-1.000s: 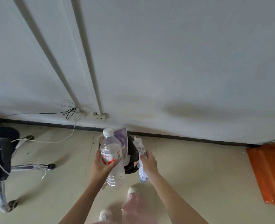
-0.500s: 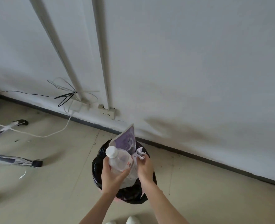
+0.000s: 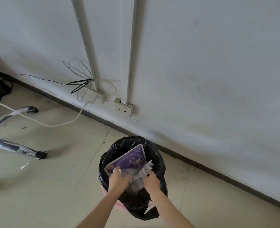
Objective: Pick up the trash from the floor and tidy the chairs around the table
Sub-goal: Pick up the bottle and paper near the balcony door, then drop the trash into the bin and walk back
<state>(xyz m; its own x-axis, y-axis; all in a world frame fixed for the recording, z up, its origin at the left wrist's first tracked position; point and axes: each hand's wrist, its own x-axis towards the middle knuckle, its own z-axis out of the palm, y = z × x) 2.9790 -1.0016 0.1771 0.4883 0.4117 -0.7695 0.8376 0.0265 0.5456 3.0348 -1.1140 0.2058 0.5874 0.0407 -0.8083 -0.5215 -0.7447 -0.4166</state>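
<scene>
My left hand (image 3: 118, 178) grips the near edge of the purple packet (image 3: 130, 159), my right hand (image 3: 150, 179) pinches the crumpled white wrapper (image 3: 144, 170), and both hold this trash just inside the mouth of the black-lined bin (image 3: 159, 163) at 6 o'clock, close to the wall's baseboard. I judge the step in hand to be the deposit: the next move calls for both grips to let go so the items drop into the liner. After that, the chair work calls for a turn toward 9 o'clock, where a chrome chair base (image 3: 16, 148) stands under a white cable (image 3: 42, 123).
</scene>
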